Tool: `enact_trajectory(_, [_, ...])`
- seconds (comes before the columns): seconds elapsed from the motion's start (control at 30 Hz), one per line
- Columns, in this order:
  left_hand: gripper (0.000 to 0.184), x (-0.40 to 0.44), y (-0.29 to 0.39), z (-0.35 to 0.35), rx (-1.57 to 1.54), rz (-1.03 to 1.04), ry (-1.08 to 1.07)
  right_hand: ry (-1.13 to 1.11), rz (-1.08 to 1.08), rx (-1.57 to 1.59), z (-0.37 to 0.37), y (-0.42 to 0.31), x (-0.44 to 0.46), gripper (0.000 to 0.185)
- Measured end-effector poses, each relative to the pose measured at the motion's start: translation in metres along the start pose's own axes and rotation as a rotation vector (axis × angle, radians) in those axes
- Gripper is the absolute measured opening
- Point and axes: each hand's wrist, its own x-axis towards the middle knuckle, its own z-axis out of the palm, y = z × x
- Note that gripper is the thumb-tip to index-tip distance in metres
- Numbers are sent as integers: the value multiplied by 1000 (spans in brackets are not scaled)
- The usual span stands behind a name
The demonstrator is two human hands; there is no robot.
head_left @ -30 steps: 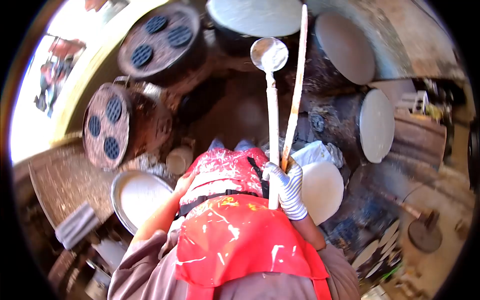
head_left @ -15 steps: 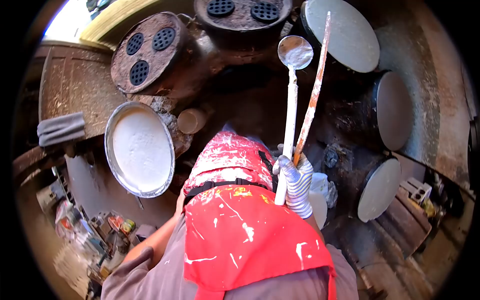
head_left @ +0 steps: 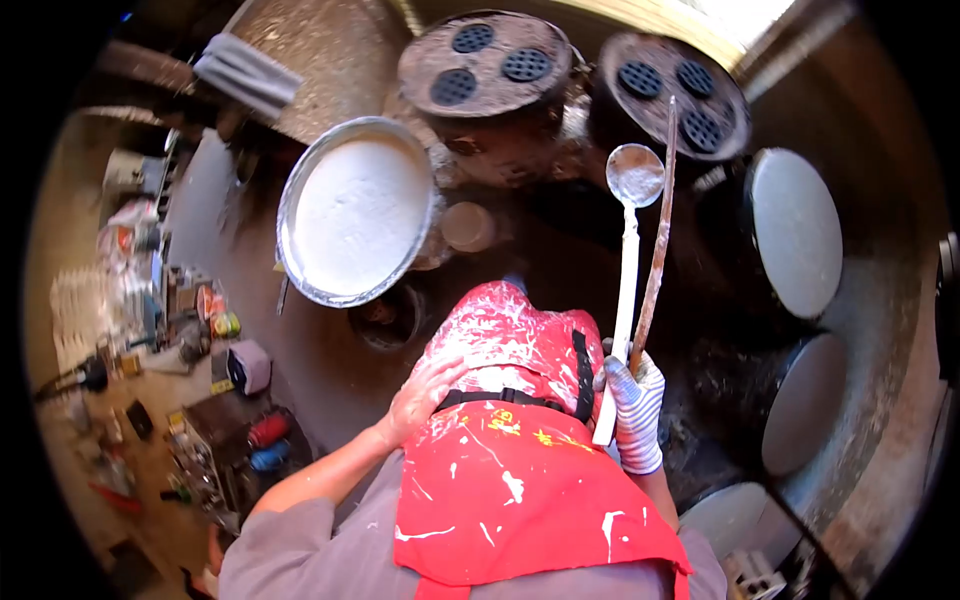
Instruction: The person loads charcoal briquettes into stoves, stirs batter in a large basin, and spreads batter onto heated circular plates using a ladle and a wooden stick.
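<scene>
My right hand, in a striped glove, is wrapped round the white handle of a ladle and a thin brown stick. Both point up and away from me, with some white residue in the ladle's round bowl. Bare and without a glove, my left hand rests with its fingers stretched on the red, white-stained apron at my waist. Ahead of it, to the left, is a wide basin of white batter-like stuff.
Two round stoves with holed black discs stand ahead. Large pale round griddles line the right side. A small round container sits near the basin. A grey cloth hangs at upper left; clutter lies lower left.
The view has swung left, so the basin and stoves have shifted right in the picture. My left hand has come up onto the apron front. My right hand still holds the ladle and stick.
</scene>
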Motion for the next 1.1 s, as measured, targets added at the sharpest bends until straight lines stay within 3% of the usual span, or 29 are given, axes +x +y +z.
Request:
enact_trajectory(0.23, [53,-87,-11,51,-202,-105,361,-268,43,-155,34,-12,24,26])
enact_trajectory(0.37, [61,-115,-4,41,-22,-264,266,-380,51,-229,48,-11,35,26])
enact_trajectory(0.47, [54,-110,-11,32,24,-422,488,-456,85,-281,60,-7,35,19])
enact_trajectory(0.53, [51,-102,-38,62,-324,-231,534,-495,106,-313,67,-2,33,15])
enact_trajectory(0.6, [52,-113,-42,100,-381,-268,637,-503,140,-294,71,2,29,11])
enact_trajectory(0.67, [54,-138,-47,93,-251,-304,425,-537,126,-332,78,6,29,12])
enact_trajectory(0.73, [50,-155,-34,73,-71,-632,251,-556,171,-330,86,4,27,14])
enact_trajectory(0.8, [48,-163,-73,58,74,-590,354,-581,189,-330,101,-4,24,14])
enact_trajectory(0.83, [48,-145,-73,37,113,-644,403,-580,162,-369,105,2,27,14])
enact_trajectory(0.87, [49,-114,-66,11,83,-557,464,-559,143,-355,111,14,33,13])
enact_trajectory(0.93, [48,-52,-112,-4,-369,-336,694,-590,80,-341,126,25,38,12])
enact_trajectory(0.97, [51,-12,-83,-28,-699,-440,670,-605,112,-274,136,25,37,12])
enact_trajectory(1.0, [51,17,-67,-45,-818,-513,609,-598,101,-279,146,28,39,15])
enact_trajectory(1.1, [57,85,-74,-65,-1217,-371,532,-582,41,-307,166,52,51,19])
